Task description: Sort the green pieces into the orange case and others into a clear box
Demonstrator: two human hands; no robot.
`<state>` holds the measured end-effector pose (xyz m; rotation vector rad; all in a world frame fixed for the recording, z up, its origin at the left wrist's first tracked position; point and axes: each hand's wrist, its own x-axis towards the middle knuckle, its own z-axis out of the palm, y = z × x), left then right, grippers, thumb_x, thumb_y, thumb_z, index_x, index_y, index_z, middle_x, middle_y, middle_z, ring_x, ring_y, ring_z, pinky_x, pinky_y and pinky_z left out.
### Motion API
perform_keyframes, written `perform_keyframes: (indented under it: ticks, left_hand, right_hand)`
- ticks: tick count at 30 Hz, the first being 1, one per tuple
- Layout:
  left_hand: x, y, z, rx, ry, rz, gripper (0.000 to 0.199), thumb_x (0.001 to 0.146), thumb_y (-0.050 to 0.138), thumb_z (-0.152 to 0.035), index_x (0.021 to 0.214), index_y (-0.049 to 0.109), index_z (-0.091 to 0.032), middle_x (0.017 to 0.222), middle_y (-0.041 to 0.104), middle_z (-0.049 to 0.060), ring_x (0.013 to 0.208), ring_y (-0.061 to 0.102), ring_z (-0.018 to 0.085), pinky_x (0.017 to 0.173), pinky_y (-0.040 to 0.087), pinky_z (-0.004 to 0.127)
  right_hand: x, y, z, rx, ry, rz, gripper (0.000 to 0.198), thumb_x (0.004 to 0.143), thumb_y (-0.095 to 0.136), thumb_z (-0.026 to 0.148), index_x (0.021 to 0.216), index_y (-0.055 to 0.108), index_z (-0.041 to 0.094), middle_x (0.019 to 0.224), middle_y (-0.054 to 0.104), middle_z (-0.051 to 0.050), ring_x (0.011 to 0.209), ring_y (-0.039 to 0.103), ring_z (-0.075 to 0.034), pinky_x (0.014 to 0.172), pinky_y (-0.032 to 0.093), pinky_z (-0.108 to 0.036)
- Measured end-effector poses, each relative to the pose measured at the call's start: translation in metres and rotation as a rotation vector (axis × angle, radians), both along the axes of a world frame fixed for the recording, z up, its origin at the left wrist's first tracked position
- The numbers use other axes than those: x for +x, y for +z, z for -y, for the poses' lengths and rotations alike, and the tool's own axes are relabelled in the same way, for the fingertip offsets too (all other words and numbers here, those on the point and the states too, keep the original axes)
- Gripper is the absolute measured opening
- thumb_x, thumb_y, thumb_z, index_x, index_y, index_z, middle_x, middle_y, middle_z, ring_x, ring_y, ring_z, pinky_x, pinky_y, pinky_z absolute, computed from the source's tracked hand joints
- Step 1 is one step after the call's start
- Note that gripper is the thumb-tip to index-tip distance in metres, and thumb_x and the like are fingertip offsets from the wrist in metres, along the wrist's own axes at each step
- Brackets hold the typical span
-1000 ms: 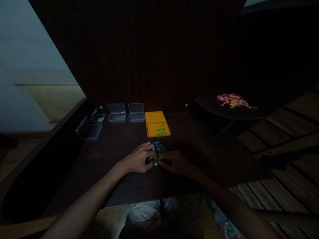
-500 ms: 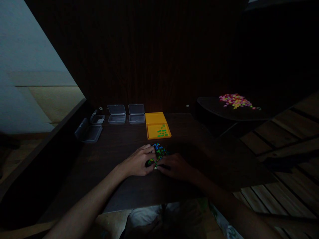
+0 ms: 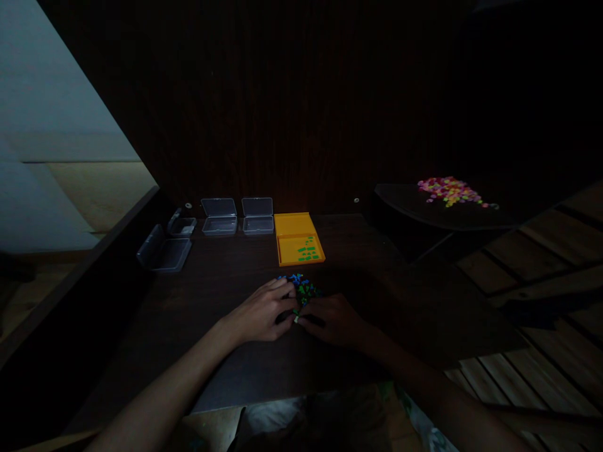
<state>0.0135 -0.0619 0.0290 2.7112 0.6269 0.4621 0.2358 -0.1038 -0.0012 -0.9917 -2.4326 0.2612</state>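
Left hand [image 3: 269,307] has drawn back a touch from the pile [image 3: 306,290] in the head view, so more blue bits show past its fingertips than a second ago. Yellow-green bits that sat in the gap between its thumb and forefinger mostly don't show there now. Pale piece [image 3: 296,319] sits a little lower in frame, but the whole view has shifted too, so real travel is small. Green pieces [image 3: 311,248] in the yellow box [image 3: 288,254] look unchanged. Reads as the same fine fingering at the pile's near edge, no piece newly boxed.

Left hand: fingers bent, thumb and forefinger only slightly apart, tips at or just beside the pale piece. Right hand [image 3: 336,319]: in shadow, curled, thumb and forefinger tips close together at the piece's other side. Can't tell whether either one pinches it or just touches; too small and dark.

Pile lies on the desk [image 3: 226,370], between the hands and just beyond them, on the near side of the yellow box. Open clear cases [image 3: 219,226] stand left of the box; beads [image 3: 450,190] heaped on the shelf [image 3: 400,204] at right, well apart from both hands.
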Motion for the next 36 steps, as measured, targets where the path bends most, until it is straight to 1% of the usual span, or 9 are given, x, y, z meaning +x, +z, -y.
perform_keyframes:
  ticks: [6,12,19,22,26,29,32,34,36]
  left_hand:
    - [0.0,0.001,0.0,-0.02,0.003,0.014,0.008,0.087,0.059,-0.021,0.087,0.066,-0.017,0.096,0.058,0.006,0.094,0.054,0.021,0.09,0.046,0.035]
    - [0.001,0.004,0.001,-0.066,0.003,-0.011,0.009,0.089,0.058,-0.019,0.091,0.067,-0.018,0.101,0.058,0.007,0.099,0.053,0.021,0.092,0.046,0.034]
    - [0.002,0.007,0.002,-0.057,0.009,-0.024,0.009,0.087,0.06,-0.017,0.093,0.067,-0.017,0.104,0.057,0.007,0.1,0.052,0.022,0.091,0.046,0.034]
    - [0.003,0.006,0.002,-0.048,0.01,-0.019,0.008,0.088,0.059,-0.017,0.091,0.067,-0.016,0.105,0.057,0.008,0.099,0.053,0.022,0.09,0.047,0.035]
    - [0.004,0.007,0.002,-0.078,0.005,0.004,0.012,0.092,0.055,-0.018,0.093,0.066,-0.016,0.103,0.057,0.008,0.097,0.053,0.021,0.087,0.048,0.034]
    - [0.003,0.01,0.001,-0.114,0.01,0.027,0.013,0.094,0.052,-0.018,0.096,0.065,-0.017,0.103,0.057,0.008,0.097,0.053,0.021,0.087,0.048,0.033]
    - [0.003,0.013,0.0,-0.137,0.03,0.06,0.011,0.094,0.053,-0.019,0.096,0.063,-0.017,0.103,0.057,0.008,0.099,0.052,0.021,0.089,0.048,0.034]
    - [0.002,0.013,-0.001,-0.142,0.047,0.077,0.01,0.093,0.053,-0.019,0.095,0.062,-0.016,0.104,0.058,0.008,0.1,0.052,0.021,0.09,0.047,0.034]
    - [0.001,0.012,-0.002,-0.141,0.06,0.09,0.009,0.093,0.053,-0.018,0.095,0.062,-0.016,0.105,0.058,0.008,0.101,0.052,0.022,0.091,0.047,0.035]
  right_hand:
    - [0.001,0.001,0.001,-0.005,0.023,-0.058,0.015,0.094,0.056,0.03,0.096,0.068,0.021,0.087,0.075,-0.001,0.074,0.07,-0.014,0.066,0.046,-0.022]
    - [0.0,0.003,0.001,0.011,0.031,-0.052,0.015,0.093,0.055,0.026,0.089,0.068,0.02,0.08,0.074,-0.001,0.068,0.068,-0.013,0.062,0.045,-0.022]
    - [0.004,0.007,-0.005,0.025,0.01,-0.164,0.015,0.093,0.055,0.025,0.09,0.069,0.02,0.085,0.076,-0.003,0.073,0.07,-0.014,0.066,0.049,-0.023]
    - [0.011,0.017,-0.016,0.014,-0.073,-0.184,0.016,0.094,0.055,0.026,0.089,0.069,0.02,0.082,0.075,-0.003,0.07,0.069,-0.014,0.067,0.05,-0.024]
    - [0.023,0.034,-0.038,-0.04,-0.2,-0.154,0.019,0.094,0.054,0.03,0.089,0.07,0.02,0.085,0.073,-0.004,0.075,0.067,-0.016,0.07,0.049,-0.026]
    - [0.032,0.042,-0.059,0.005,-0.282,-0.071,0.025,0.094,0.052,0.034,0.088,0.071,0.02,0.08,0.069,-0.004,0.07,0.063,-0.015,0.067,0.046,-0.026]
    - [0.039,0.044,-0.081,0.031,-0.374,0.038,0.028,0.094,0.051,0.037,0.099,0.073,0.02,0.082,0.066,-0.004,0.069,0.06,-0.016,0.064,0.044,-0.026]
    - [0.042,0.042,-0.094,0.032,-0.392,0.11,0.033,0.092,0.054,0.041,0.11,0.071,0.02,0.091,0.066,-0.006,0.075,0.061,-0.017,0.067,0.045,-0.028]
    - [0.045,0.039,-0.104,0.007,-0.394,0.167,0.038,0.09,0.056,0.045,0.115,0.069,0.021,0.099,0.065,-0.007,0.082,0.062,-0.019,0.07,0.047,-0.03]
